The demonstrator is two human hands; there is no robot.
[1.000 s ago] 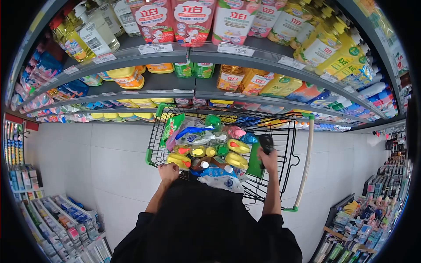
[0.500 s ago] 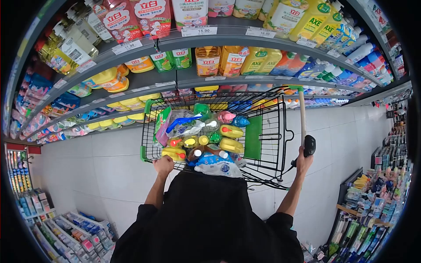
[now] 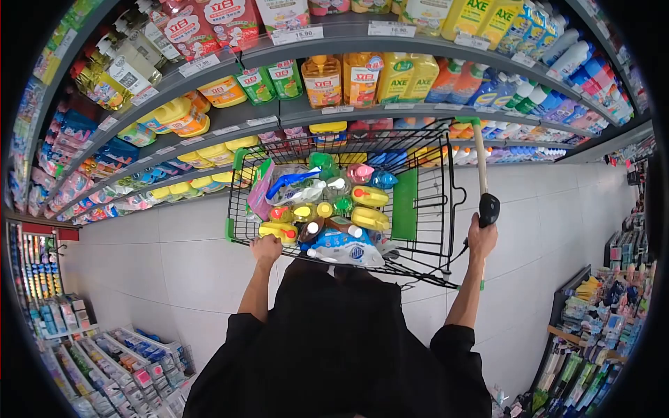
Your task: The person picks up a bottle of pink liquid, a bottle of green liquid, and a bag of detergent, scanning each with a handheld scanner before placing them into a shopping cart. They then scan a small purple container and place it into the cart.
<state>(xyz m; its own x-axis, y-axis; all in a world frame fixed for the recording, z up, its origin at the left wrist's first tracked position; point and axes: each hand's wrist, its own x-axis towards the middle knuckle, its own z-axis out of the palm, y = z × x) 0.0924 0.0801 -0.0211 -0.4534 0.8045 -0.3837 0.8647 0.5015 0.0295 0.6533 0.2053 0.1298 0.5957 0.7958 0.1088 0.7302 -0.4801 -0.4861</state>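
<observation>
A wire shopping cart with green corners stands sideways in front of me, loaded with several bottles and bags. My left hand is closed on the near rim of the cart, beside a yellow bottle. Over at the cart's handle end, my right hand is wrapped round the pale handle bar, just below a black device. Among the load are a blue-and-white bag near the front rim and a blue item at the left.
Shelves of detergent bottles curve across the far side. Racks of small goods stand at the lower left and lower right. Pale floor tiles show around the cart.
My left hand has shifted slightly right and up along the near rim. The shelves appear a little higher and further left in view. My right hand still grips the bar.
</observation>
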